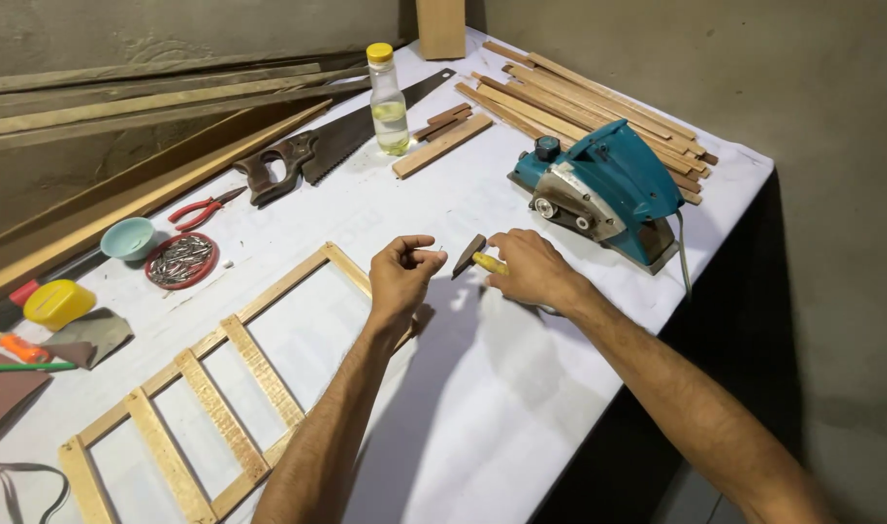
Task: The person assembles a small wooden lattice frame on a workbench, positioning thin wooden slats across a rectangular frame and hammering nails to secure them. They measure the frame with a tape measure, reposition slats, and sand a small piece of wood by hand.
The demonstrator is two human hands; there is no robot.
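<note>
White sheet covers the table [482,408] — bare concrete walls [812,87] behind

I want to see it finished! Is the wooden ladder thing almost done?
Partly. The wooden frame already has long rails and several crosspieces in place. Right now the left hand pinches a small nail, and the right hand grips a hammer. The frame's far end has a longer gap without crosspieces, and spare strips wait by the planer.
</note>
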